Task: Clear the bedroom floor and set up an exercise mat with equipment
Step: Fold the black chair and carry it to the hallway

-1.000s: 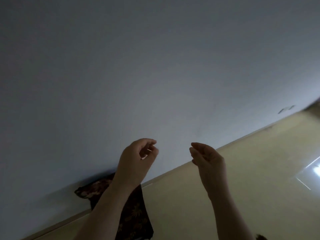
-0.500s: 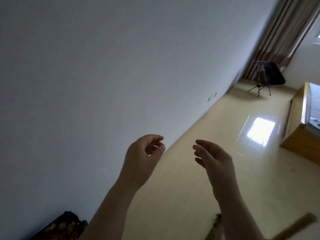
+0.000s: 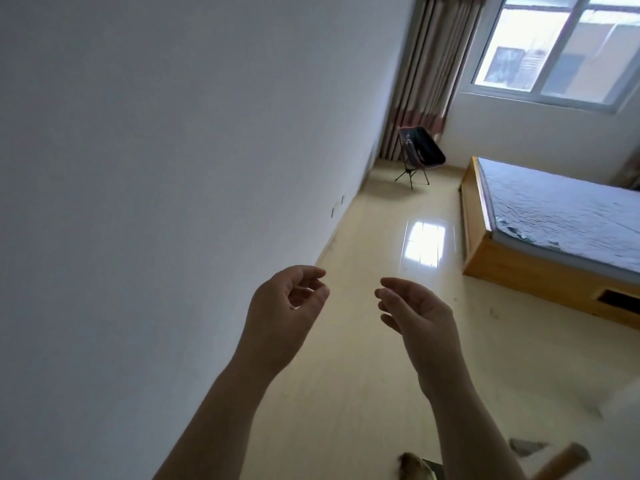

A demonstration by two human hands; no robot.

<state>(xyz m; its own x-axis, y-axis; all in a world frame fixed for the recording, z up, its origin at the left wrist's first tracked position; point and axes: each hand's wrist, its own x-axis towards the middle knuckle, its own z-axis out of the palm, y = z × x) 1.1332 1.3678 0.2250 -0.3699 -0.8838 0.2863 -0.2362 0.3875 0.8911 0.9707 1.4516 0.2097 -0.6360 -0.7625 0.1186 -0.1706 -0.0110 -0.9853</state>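
Both my hands are raised in front of me over the glossy cream floor (image 3: pixel 377 382). My left hand (image 3: pixel 284 313) has loosely curled fingers and holds nothing. My right hand (image 3: pixel 419 317) is also relaxed, fingers slightly bent, and empty. The two hands are apart, with a gap of floor between them. No mat or exercise equipment is visible. At the bottom edge a wooden handle (image 3: pixel 561 464) pokes in at the right, and a blurred brownish object (image 3: pixel 415 471) lies beside my right forearm.
A white wall (image 3: pixel 173 168) runs along the left. A wooden bed (image 3: pixel 512 271) with a grey-blue mattress stands on the right. A dark folding chair (image 3: pixel 419 154) sits in the far corner by the curtain (image 3: pixel 429 64), under a window (image 3: pixel 561 46). Something white (image 3: pixel 623 410) is at the right edge.
The view has swung right from the wall, bringing in the floor, bed, chair and window. The dark patterned cloth by the wall has left the view. My hands stay raised and empty.
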